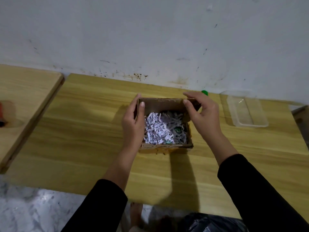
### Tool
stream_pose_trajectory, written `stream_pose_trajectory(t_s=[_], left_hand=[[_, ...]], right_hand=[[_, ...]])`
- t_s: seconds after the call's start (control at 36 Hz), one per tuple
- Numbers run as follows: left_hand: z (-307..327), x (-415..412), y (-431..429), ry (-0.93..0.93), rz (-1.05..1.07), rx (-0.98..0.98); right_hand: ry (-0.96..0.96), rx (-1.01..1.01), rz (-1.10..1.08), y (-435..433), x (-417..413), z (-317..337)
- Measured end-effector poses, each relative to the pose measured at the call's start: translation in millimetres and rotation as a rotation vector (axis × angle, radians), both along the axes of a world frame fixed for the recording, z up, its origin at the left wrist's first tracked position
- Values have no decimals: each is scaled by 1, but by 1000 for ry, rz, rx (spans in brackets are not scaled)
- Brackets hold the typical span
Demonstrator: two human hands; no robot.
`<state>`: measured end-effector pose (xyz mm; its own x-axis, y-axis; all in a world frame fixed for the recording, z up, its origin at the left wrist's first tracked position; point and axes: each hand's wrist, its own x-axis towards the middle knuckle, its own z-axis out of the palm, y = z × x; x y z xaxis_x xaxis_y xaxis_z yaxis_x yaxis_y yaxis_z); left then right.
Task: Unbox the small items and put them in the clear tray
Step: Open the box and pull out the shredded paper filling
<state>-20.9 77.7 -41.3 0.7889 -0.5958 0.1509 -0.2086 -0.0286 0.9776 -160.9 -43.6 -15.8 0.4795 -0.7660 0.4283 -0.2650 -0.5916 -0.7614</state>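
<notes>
Your left hand (133, 121) clasps the left wall of the cardboard box (165, 146), thumb hooked over the rim inside, fingers down the outer face. Keep it there as the anchor, so the box does not slide while the other hand works.

Between your two grips lies shredded paper (158, 129), filling the box floor. Green bits (177, 129) show through it toward your right hand's side, and another speck near the front wall; these look like the small items, though they are too buried to name. Part the paper with fingertips and lift each piece out, not a handful of filler.

Your right hand (204, 118) pinches the raised flap (192, 104) at the far right corner, thumb inside and fingers curled over its top edge. Fold that flap fully outward first, I would judge, so it does not spring back over the opening.

Beyond your right hand, well apart from the box, sits the clear tray (247, 111); it looks empty, so the task is barely begun. A small green thing (204, 92) lies just behind your right fingers by the wall.

The wooden table (83, 131) is smooth and pale, pushed against a scuffed white wall (150, 39); a second board (25, 97) lies left of your left hand.
</notes>
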Motion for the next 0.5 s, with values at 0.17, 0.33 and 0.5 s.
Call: stream_pose_trajectory(t_s=[0.17, 0.33, 0.5], left_hand=[[16, 28, -34, -25, 12, -66], [16, 50, -59, 2, 39, -42], [-5, 68, -57, -91, 73, 110]], right_hand=[[-31, 126, -42, -18, 3, -6], [-38, 166, -135, -38, 21, -20], [-98, 258, -251, -55, 37, -32]])
